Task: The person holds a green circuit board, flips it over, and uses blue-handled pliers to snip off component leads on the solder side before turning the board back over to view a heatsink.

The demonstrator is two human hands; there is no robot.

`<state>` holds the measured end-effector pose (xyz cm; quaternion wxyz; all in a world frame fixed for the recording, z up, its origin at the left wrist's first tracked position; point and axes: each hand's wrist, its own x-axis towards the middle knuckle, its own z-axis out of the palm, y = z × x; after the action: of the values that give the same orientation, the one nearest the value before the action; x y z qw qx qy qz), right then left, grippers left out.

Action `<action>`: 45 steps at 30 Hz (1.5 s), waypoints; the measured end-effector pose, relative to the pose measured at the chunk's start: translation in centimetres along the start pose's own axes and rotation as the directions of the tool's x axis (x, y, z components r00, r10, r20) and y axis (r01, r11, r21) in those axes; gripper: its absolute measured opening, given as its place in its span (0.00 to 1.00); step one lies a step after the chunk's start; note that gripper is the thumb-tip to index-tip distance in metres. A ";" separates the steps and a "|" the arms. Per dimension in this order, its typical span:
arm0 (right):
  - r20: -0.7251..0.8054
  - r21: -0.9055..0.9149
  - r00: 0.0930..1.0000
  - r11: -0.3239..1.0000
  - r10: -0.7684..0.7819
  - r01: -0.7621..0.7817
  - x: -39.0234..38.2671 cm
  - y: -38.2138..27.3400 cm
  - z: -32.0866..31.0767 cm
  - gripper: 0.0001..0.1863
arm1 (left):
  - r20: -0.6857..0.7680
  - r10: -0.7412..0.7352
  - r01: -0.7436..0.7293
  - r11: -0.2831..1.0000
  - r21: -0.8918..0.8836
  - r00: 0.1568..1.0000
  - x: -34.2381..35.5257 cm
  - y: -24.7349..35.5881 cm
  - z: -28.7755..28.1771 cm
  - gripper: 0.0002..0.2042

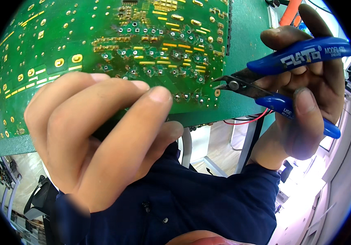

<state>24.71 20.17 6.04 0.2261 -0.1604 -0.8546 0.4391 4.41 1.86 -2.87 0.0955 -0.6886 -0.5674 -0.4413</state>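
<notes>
holding a pair of blue-handled cutters [279, 63] in my right hand [326, 87], i have my fingers and thumb wrapped about the grips, and the blades stand slightly parted with nothing visible between them. my left hand [85, 104] is curled at the near edge of the green circuit board [77, 45], fingers bent over its face, thumb lower down by the edge; there's a gap between index tip and thumb tip, and i cannot tell whether i'm pinching the board or just resting there.

what could go wrong, as i judge it: the blade tips sit very close to the solder joints [176, 54], so a slip of my right wrist could scratch a pad or nick a part i don't mean to touch. closing the blades at a poor angle might pull on a joint, and a clipped bit could fly off. if my left fingers aren't steadying the board, a push could slide it. my left index is also near enough to get caught if the blades swing toward it.

the board lies on the green worktop [247, 41], beyond and partly under my left hand, its lower right corner just beside the blades. red wire [249, 121] hangs below my right hand.
</notes>
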 end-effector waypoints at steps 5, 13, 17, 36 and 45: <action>0.010 -0.025 1.000 0.999 -0.019 0.020 -0.8 0.2 -0.9 0.39 | 0.017 0.041 -0.041 0.999 -0.007 0.999 0.3 -0.2 -0.1 0.19; 0.114 0.077 0.985 0.987 0.131 -0.140 0.7 0.6 -0.8 0.39 | 0.024 0.048 -0.048 0.999 0.002 0.999 0.2 -0.3 -0.1 0.18; 0.094 0.118 0.988 0.984 0.121 -0.132 0.7 0.7 -0.6 0.39 | 0.076 0.025 -0.030 0.997 0.072 0.997 0.5 0.1 -0.6 0.18; -0.028 -0.016 0.955 0.955 -0.296 0.295 -0.6 2.5 1.3 0.43 | 0.074 0.056 -0.062 0.996 0.068 0.996 0.2 -0.3 -0.8 0.18; -0.069 0.045 0.997 0.999 0.023 -0.020 -1.2 3.3 0.8 0.29 | 0.049 0.063 -0.065 0.996 0.055 0.997 0.0 -0.4 -0.5 0.18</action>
<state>25.50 20.92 2.58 0.2545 -0.1796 -0.8346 0.4543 3.82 1.64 -2.72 0.1155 -0.7137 -0.5593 -0.4055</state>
